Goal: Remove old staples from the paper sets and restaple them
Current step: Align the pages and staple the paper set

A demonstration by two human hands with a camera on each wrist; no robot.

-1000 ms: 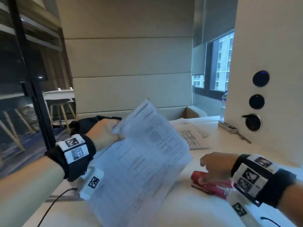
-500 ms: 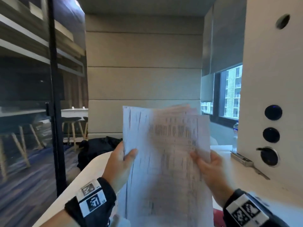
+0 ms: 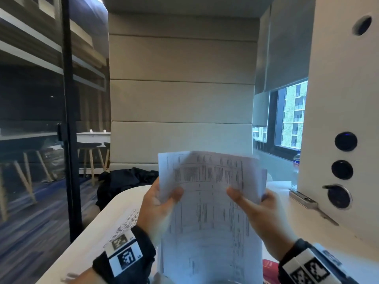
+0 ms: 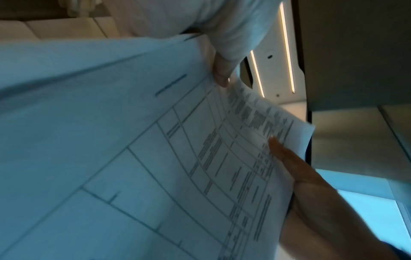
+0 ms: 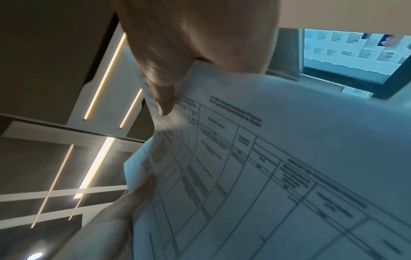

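White desk (image 3: 320, 236) runs under everything, rounded edge on the near left. Red stapler (image 3: 269, 268) sits on the desk at bottom right, mostly hidden behind the paper set (image 3: 211, 218) and right wrist band. Printed sheet (image 3: 125, 222) lies flat on the desk left of the paper set, beside the left wrist. More sheets (image 3: 279, 185) lie on the desk behind the paper set's right edge.

Paper set held upright above the desk, centre of the head view, table-printed pages facing the person, top edges slightly fanned and uneven. Left hand (image 3: 158, 208) grips its left edge, thumb on the front, fingers behind. Right hand (image 3: 260, 212) grips the right edge the same way, thumb lying across the front page, fingers curled behind. Both grips clamped on the paper set, palms facing each other, wrists raised off the desk. In the left wrist view the paper set (image 4: 155, 158) fills the frame with the right hand (image 4: 311, 193) at its far edge; right wrist view shows the paper set (image 5: 289, 176) with the left hand (image 5: 124, 207) on its other edge.

Beyond the paper set: dark bag (image 3: 125, 181) at the desk's far left end, padded beige wall (image 3: 180, 99) behind. Right of the paper set, white panel (image 3: 344, 99) with round black knobs (image 3: 345, 141), metal strip (image 3: 303, 198) at its base. Window (image 3: 291, 117) past it. Glass partition (image 3: 32, 119) far left, stools (image 3: 90, 156) behind it.
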